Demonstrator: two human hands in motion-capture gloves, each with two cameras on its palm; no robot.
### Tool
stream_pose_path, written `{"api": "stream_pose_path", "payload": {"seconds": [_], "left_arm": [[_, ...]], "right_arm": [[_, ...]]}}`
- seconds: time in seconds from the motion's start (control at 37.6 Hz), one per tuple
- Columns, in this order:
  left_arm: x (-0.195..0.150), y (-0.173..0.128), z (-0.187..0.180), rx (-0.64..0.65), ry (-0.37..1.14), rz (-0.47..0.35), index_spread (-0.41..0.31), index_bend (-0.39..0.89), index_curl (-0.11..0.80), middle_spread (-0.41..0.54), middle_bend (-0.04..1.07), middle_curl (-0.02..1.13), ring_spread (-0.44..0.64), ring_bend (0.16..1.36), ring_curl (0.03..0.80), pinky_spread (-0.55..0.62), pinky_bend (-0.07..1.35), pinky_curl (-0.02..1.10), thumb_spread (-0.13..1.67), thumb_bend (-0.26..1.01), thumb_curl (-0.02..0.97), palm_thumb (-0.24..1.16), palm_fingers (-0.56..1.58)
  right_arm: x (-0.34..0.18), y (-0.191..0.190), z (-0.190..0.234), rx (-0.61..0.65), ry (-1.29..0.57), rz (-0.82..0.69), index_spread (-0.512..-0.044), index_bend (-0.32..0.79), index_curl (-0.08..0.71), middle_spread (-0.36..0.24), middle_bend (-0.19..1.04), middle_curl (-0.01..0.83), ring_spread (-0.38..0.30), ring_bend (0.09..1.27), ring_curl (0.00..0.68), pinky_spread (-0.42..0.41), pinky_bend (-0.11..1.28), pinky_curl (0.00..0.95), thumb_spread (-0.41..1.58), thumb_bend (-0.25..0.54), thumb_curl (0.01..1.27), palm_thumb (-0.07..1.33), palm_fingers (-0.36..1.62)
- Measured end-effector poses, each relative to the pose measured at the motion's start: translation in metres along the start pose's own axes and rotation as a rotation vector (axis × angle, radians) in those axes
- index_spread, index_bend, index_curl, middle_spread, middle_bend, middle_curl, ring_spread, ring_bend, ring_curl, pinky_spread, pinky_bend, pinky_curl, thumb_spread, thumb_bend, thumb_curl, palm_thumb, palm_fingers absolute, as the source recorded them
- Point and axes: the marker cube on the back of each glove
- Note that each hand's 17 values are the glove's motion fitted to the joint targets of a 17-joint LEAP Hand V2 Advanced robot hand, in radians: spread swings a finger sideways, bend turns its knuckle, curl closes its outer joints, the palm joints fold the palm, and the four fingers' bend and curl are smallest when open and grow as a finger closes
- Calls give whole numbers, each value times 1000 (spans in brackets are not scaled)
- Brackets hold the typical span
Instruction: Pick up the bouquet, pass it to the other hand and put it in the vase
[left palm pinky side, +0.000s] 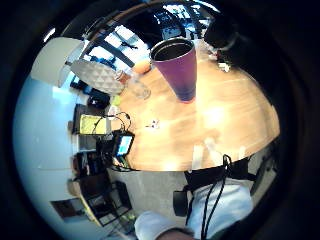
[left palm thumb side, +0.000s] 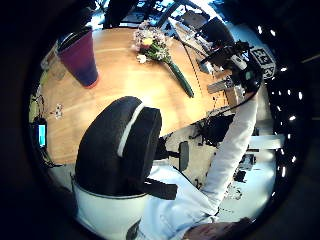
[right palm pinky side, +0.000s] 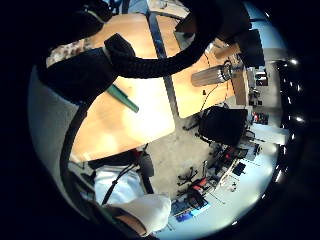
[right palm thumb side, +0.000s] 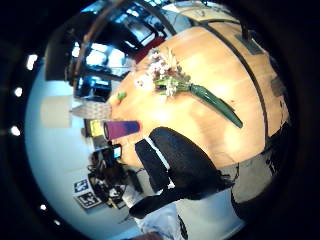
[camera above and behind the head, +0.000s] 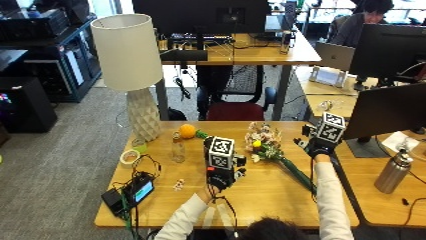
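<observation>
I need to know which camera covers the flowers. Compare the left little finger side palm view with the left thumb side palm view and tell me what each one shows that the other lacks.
Only the little finger side view shows the lamp base, the orange and the small clear bottle.

Only the thumb side view shows the bouquet lying on the table and the right hand raised beyond the table's edge.

Both show the purple vase standing upright and empty on the wooden table.
</observation>
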Motion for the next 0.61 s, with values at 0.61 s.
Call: {"api": "stream_pose_path", "payload": {"seconds": [0.61], "left_arm": [[19, 10, 32, -54, 44, 46, -36, 171, 379, 97, 152, 263, 192, 485, 299, 226, 336, 353, 1158, -19, 247, 149, 421]], "right_arm": [[36, -18, 103, -127, 23, 93, -199, 82, 114, 80, 171, 317, 140, 757, 356, 273, 874, 373, 1047, -15, 273, 320, 392]]}}
